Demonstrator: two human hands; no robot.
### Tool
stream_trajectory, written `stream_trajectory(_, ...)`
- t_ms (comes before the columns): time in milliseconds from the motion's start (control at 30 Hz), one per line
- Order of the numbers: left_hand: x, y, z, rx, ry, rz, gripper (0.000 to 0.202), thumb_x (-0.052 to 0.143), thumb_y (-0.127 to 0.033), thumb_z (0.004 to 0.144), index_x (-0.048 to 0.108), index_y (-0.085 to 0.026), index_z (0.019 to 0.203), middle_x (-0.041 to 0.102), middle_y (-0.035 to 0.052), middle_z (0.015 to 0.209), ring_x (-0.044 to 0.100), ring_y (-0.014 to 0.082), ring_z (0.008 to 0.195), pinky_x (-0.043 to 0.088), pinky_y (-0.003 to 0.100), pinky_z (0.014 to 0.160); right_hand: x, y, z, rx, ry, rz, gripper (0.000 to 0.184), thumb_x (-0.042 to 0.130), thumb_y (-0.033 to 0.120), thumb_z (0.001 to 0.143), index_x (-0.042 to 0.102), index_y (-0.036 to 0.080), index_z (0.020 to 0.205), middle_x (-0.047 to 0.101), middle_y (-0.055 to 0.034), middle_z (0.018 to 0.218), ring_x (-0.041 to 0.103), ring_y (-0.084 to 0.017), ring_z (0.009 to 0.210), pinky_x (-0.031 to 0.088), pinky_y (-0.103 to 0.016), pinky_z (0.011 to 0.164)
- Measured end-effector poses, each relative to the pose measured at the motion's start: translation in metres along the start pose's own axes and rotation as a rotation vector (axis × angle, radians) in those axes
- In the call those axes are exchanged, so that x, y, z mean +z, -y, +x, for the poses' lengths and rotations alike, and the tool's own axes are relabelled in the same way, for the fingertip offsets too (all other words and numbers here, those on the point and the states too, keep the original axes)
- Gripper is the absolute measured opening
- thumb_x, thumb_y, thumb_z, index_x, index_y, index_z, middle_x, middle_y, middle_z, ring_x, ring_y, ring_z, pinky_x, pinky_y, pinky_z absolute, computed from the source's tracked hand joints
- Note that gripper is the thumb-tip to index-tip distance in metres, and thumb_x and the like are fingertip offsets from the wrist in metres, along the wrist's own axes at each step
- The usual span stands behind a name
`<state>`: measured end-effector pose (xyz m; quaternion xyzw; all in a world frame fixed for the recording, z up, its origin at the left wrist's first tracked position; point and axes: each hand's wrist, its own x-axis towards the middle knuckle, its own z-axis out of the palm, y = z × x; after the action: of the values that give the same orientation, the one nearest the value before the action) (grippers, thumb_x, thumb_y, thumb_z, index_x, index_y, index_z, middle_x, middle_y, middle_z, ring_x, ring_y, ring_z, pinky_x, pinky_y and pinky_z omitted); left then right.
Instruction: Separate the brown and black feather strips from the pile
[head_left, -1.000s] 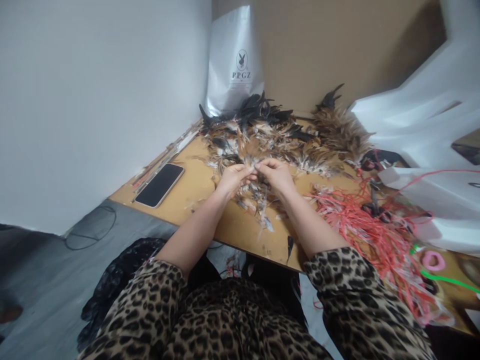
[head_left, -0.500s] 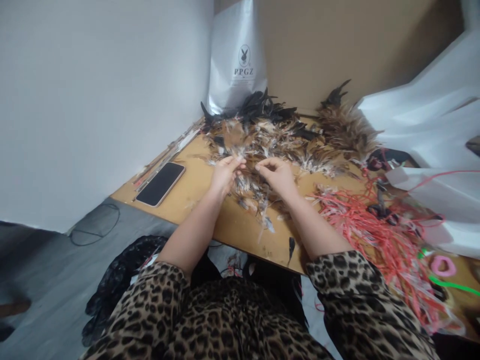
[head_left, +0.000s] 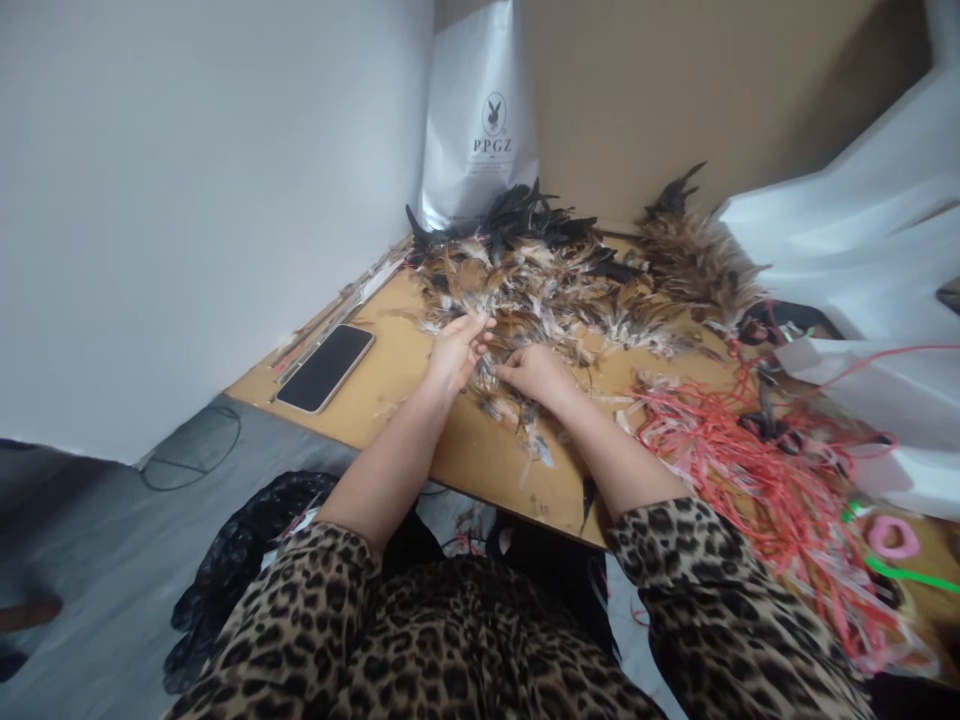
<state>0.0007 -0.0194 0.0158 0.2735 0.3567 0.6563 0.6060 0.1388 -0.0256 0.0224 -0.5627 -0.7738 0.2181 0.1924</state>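
A heap of brown, black and white feathers [head_left: 555, 275] covers the far part of a wooden board [head_left: 405, 375]. My left hand [head_left: 454, 353] rests at the heap's near left edge, fingers curled and pinched on a small bunch of feathers. My right hand [head_left: 534, 372] lies just to its right, lower on the board, fingertips pinched on feathers among the loose ones there. The two hands are a short gap apart. Leopard-print sleeves cover both forearms near the bottom of the view.
A black phone [head_left: 325, 368] lies on the board's left side beside some thin sticks [head_left: 341, 305]. A tangle of red strings [head_left: 750, 455] spreads at right. White bags [head_left: 847, 250] stand at right, and a white PPGZ bag [head_left: 484, 120] leans on the back wall.
The hands, first joined at the heap's middle, have parted. My right hand has dropped lower toward me on the board; my left has stayed at the heap's left edge.
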Motion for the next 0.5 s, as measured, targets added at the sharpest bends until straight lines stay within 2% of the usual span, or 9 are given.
stream_trajectory(100, 0.000, -0.001, 0.000, 0.002, -0.006, 0.009, 0.012, 0.067, -0.021, 0.066, 0.060, -0.013, 0.073, 0.064, 0.0009, 0.075, 0.050, 0.0012, 0.053, 0.032, 0.012, 0.044, 0.004, -0.003, 0.002, 0.021, 0.044, 0.118, 0.017, 0.061, 0.032, 0.060, 0.063, 0.018, 0.051, 0.051, 0.0019, 0.042, 0.038, -0.007, 0.040, 0.024, -0.022, 0.042)
stream_trajectory(200, -0.001, -0.002, 0.000, 0.014, 0.000, -0.002, 0.010, 0.065, -0.021, 0.068, 0.060, -0.014, 0.073, 0.065, 0.0005, 0.075, 0.050, 0.0011, 0.053, 0.032, 0.012, 0.044, 0.003, -0.009, 0.005, 0.054, 0.088, 0.370, 0.009, 0.060, 0.024, 0.057, 0.063, 0.016, 0.055, 0.053, 0.0031, 0.046, 0.040, -0.006, 0.041, 0.028, -0.020, 0.042)
stream_trajectory(267, -0.001, -0.002, 0.000, 0.018, 0.006, -0.021, 0.010, 0.065, -0.021, 0.068, 0.060, -0.014, 0.073, 0.065, 0.0002, 0.075, 0.050, 0.0009, 0.053, 0.033, 0.012, 0.044, -0.002, -0.013, 0.006, 0.099, 0.093, 0.594, 0.011, 0.063, 0.025, 0.055, 0.061, 0.016, 0.059, 0.053, 0.0041, 0.046, 0.038, -0.006, 0.040, 0.028, -0.020, 0.041)
stream_trajectory(400, 0.000, -0.003, 0.000, 0.006, -0.013, -0.031, 0.011, 0.066, -0.021, 0.067, 0.060, -0.014, 0.072, 0.064, -0.0002, 0.074, 0.049, 0.0003, 0.051, 0.032, 0.012, 0.044, -0.015, -0.018, 0.007, 0.178, 0.103, 1.069, 0.025, 0.071, 0.030, 0.051, 0.054, 0.017, 0.063, 0.049, 0.0067, 0.045, 0.033, -0.003, 0.036, 0.020, -0.018, 0.037)
stream_trajectory(500, 0.000, -0.002, -0.001, 0.001, -0.005, -0.039, 0.010, 0.066, -0.021, 0.067, 0.060, -0.013, 0.071, 0.064, -0.0004, 0.071, 0.050, 0.0005, 0.051, 0.031, 0.011, 0.043, -0.021, -0.020, 0.007, 0.221, 0.064, 1.259, 0.032, 0.075, 0.029, 0.046, 0.051, 0.017, 0.064, 0.051, 0.0065, 0.050, 0.038, -0.004, 0.040, 0.022, -0.016, 0.037)
